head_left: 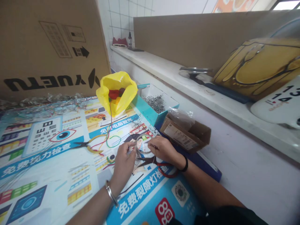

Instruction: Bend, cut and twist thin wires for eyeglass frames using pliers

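Observation:
My left hand point(124, 162) pinches the left side of a thin, pale round ring point(137, 144), its thumb and forefinger pressed together. On the ring's right side, my right hand point(164, 150) has its fingers closed. A fine pale strand hangs beneath it; whether the fingers grip the strand or the rim is unclear. Scissors with red handles point(167, 176) lie below the right hand, partly covered by it. Left of my hands rest pliers with yellow handles point(85, 144), beside loose red, green and yellow cords.
A yellow plastic bag point(103, 90) with colourful contents stands ahead. A teal box point(153, 117) holds many small metal pieces, near a small brown carton point(180, 137). Clear plastic wrapping lies at the far left, before a large cardboard box point(53, 40). A white ledge point(161, 64) runs along the right.

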Demonstrator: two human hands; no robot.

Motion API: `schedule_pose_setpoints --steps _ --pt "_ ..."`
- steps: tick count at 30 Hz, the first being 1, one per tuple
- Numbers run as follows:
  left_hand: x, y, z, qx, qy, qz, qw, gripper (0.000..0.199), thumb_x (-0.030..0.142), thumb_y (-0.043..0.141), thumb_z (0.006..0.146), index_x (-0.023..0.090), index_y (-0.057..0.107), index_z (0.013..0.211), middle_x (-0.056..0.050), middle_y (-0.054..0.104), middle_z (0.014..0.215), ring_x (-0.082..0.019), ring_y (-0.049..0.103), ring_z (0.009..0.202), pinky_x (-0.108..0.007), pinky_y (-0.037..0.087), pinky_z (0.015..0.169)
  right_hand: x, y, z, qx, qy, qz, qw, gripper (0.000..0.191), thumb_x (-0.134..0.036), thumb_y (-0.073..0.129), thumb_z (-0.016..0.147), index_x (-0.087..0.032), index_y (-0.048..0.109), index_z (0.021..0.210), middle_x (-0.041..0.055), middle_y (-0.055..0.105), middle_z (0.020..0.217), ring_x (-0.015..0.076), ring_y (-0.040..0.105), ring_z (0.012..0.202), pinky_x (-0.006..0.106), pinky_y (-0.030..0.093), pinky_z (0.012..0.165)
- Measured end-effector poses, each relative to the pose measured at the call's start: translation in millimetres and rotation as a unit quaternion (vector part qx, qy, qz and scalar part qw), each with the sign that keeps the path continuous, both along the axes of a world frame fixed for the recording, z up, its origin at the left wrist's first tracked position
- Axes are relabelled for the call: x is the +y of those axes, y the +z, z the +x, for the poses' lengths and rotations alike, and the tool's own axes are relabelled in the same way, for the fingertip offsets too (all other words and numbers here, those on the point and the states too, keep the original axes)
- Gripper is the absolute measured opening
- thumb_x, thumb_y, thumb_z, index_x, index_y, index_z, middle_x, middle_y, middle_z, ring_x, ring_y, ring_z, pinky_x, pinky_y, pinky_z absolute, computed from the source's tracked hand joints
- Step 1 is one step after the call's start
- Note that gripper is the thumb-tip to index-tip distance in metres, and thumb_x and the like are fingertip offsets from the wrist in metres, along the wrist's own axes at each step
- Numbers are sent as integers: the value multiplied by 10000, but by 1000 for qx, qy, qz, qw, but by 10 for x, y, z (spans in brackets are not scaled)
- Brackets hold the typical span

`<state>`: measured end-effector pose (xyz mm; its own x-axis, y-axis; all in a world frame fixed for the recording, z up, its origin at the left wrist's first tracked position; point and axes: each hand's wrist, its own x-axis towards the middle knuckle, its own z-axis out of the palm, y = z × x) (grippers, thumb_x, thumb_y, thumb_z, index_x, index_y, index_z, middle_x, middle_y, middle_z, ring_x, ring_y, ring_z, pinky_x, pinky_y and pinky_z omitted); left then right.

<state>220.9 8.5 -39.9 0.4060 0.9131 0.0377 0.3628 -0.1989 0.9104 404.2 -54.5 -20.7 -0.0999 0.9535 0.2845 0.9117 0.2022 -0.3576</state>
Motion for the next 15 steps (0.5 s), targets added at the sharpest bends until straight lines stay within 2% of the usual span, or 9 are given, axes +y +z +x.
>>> schedule_pose_setpoints --steps 15 --pt "1 9 5 -19 10 -9 1000 224 292 513 775 201 593 964 -66 627 1024 -237 556 1001 -419 405 906 -4 15 3 -12 4 0 1000 187 -89 508 801 -178 507 636 2 534 629 128 455 653 220 340 639"
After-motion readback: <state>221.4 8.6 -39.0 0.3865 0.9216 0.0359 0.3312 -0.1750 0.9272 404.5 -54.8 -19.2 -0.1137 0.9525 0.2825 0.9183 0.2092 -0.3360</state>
